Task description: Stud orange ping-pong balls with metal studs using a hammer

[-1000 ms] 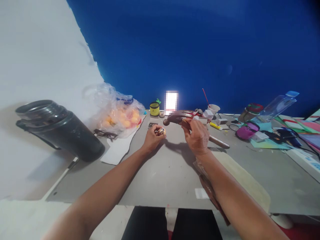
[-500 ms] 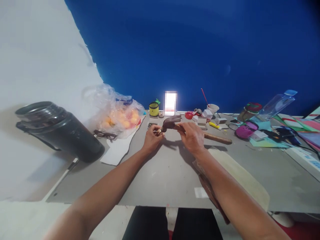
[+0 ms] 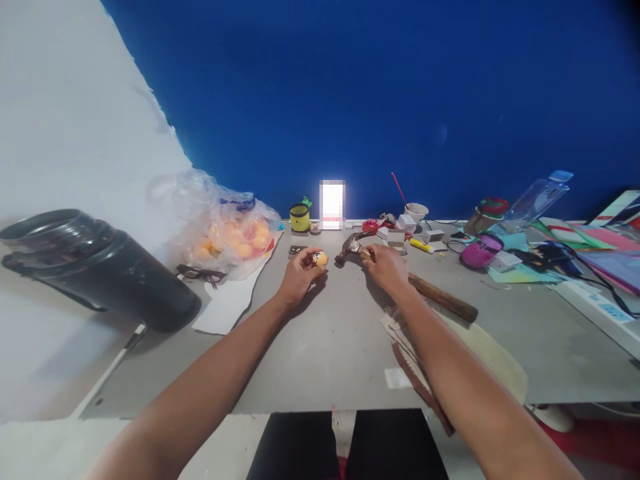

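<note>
My left hand point(image 3: 300, 275) is closed, pinching a small round object point(image 3: 321, 259) with a yellow-orange face and a dark, shiny, speckled edge. I cannot make out its exact kind. My right hand point(image 3: 387, 268) grips a claw hammer point(image 3: 445, 297) by its wooden handle, close to the metal head. The hammer head lies just right of the round object, apart from it and low over the grey table point(image 3: 320, 353). Beyond the left fingers is a small dark flat item point(image 3: 298, 250).
At left stand a dark thermos point(image 3: 110, 273) and a plastic bag of orange fruit point(image 3: 225, 233), with glasses point(image 3: 200, 273) near it. A lit screen point(image 3: 332, 205) stands by the wall. Under my right forearm lie a pale sheet point(image 3: 493, 357) and a brown strip point(image 3: 425, 390).
The hammer head has come down and away from the round object, its handle now slanting more toward me. The round object has turned, showing its yellow-orange face. The view has shifted slightly right.
</note>
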The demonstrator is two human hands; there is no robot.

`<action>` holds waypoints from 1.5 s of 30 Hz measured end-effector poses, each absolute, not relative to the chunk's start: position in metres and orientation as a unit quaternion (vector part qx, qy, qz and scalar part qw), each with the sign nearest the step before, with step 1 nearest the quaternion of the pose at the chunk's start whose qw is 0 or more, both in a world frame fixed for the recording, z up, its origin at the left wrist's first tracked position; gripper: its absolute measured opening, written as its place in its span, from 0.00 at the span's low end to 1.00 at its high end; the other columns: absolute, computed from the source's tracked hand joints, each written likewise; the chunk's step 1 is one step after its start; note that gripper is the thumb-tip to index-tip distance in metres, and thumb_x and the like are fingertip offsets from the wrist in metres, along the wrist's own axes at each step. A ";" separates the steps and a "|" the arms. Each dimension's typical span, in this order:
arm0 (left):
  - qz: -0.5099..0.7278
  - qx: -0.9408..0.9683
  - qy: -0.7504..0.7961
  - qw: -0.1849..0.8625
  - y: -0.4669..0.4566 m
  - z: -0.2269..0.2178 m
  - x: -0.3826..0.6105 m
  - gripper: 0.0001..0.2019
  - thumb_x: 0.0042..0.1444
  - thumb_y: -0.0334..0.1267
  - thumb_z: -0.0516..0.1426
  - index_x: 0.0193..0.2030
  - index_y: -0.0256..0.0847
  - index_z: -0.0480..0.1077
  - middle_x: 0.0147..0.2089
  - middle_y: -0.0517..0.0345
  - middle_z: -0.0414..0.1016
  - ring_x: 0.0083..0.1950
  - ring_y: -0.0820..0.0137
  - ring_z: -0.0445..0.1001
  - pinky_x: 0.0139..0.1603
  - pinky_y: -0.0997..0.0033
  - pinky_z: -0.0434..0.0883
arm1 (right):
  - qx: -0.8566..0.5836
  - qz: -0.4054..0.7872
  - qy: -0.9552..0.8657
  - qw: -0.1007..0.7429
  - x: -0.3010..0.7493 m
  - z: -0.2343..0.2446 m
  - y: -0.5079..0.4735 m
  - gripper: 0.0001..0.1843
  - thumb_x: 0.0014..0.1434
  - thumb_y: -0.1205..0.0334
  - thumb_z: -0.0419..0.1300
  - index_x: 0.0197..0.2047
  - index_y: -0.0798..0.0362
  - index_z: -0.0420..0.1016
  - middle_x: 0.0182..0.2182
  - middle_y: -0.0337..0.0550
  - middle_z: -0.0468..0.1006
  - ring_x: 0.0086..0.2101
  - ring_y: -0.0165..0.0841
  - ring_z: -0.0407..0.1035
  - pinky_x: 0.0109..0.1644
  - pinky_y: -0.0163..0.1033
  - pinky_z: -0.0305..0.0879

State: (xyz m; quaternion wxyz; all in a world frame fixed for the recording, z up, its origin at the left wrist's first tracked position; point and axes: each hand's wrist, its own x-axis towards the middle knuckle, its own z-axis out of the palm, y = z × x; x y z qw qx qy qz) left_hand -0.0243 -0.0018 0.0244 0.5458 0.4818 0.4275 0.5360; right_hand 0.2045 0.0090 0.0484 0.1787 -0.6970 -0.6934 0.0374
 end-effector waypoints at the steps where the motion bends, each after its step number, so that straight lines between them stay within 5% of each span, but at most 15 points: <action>1: 0.535 0.463 0.413 0.574 -0.001 0.025 -0.024 0.26 0.41 0.35 0.68 0.51 0.42 0.73 0.43 0.59 0.77 0.33 0.75 0.74 0.35 0.71 0.70 | -0.699 0.035 -0.694 0.171 0.204 0.047 0.010 0.12 0.65 0.59 0.63 0.51 0.47 0.81 0.46 0.48 0.83 0.49 0.44 0.73 0.45 0.42 0.62; 8: 0.528 0.411 0.368 0.645 -0.001 0.027 -0.026 0.30 0.35 0.27 0.68 0.51 0.39 0.73 0.40 0.61 0.76 0.30 0.79 0.71 0.33 0.74 0.67 | -0.683 -0.002 -0.719 0.127 0.203 0.038 0.012 0.13 0.67 0.59 0.61 0.50 0.52 0.83 0.50 0.55 0.79 0.52 0.45 0.70 0.52 0.44 0.63; 13: 0.523 0.429 0.376 0.634 -0.002 0.026 -0.024 0.29 0.38 0.27 0.67 0.52 0.39 0.71 0.42 0.57 0.79 0.29 0.78 0.71 0.32 0.74 0.66 | -0.675 0.006 -0.711 0.197 0.200 0.035 0.015 0.19 0.70 0.55 0.58 0.57 0.55 0.80 0.52 0.55 0.80 0.54 0.45 0.69 0.56 0.44 0.61; 22: 0.500 0.404 0.353 0.679 0.004 0.025 -0.031 0.30 0.36 0.25 0.63 0.51 0.40 0.72 0.47 0.55 0.78 0.33 0.76 0.74 0.33 0.75 0.67 | -0.635 -0.006 -0.737 0.231 0.188 0.031 0.011 0.13 0.70 0.61 0.57 0.47 0.53 0.83 0.47 0.52 0.81 0.51 0.44 0.70 0.56 0.44 0.61; 26: 0.491 0.535 0.431 0.535 0.001 0.022 -0.030 0.25 0.47 0.31 0.62 0.55 0.41 0.71 0.46 0.54 0.79 0.32 0.74 0.72 0.35 0.71 0.70 | -0.638 -0.023 -0.734 0.230 0.186 0.027 0.011 0.13 0.70 0.62 0.57 0.47 0.53 0.83 0.49 0.52 0.80 0.52 0.44 0.68 0.57 0.45 0.60; 31: 0.428 0.766 0.432 0.212 -0.006 0.014 -0.028 0.20 0.53 0.27 0.58 0.53 0.42 0.74 0.54 0.51 0.76 0.56 0.61 0.74 0.63 0.58 0.71 | -0.661 -0.031 -0.722 0.201 0.185 0.024 0.010 0.10 0.68 0.62 0.59 0.45 0.52 0.83 0.49 0.52 0.79 0.52 0.46 0.67 0.57 0.45 0.60; 38: 0.334 0.784 0.499 0.158 0.000 0.007 -0.034 0.27 0.57 0.29 0.57 0.64 0.40 0.67 0.60 0.46 0.71 0.58 0.58 0.74 0.63 0.55 0.72 | -0.662 -0.029 -0.720 0.207 0.182 0.023 0.007 0.11 0.68 0.63 0.59 0.48 0.51 0.83 0.51 0.53 0.78 0.53 0.46 0.67 0.56 0.46 0.61; 45: 0.282 0.793 0.516 0.159 -0.004 0.012 -0.035 0.22 0.59 0.31 0.58 0.61 0.42 0.70 0.59 0.47 0.73 0.58 0.59 0.76 0.60 0.59 0.72 | -0.665 -0.022 -0.720 0.198 0.180 0.024 0.007 0.09 0.67 0.62 0.62 0.45 0.50 0.84 0.51 0.52 0.77 0.54 0.46 0.66 0.57 0.46 0.60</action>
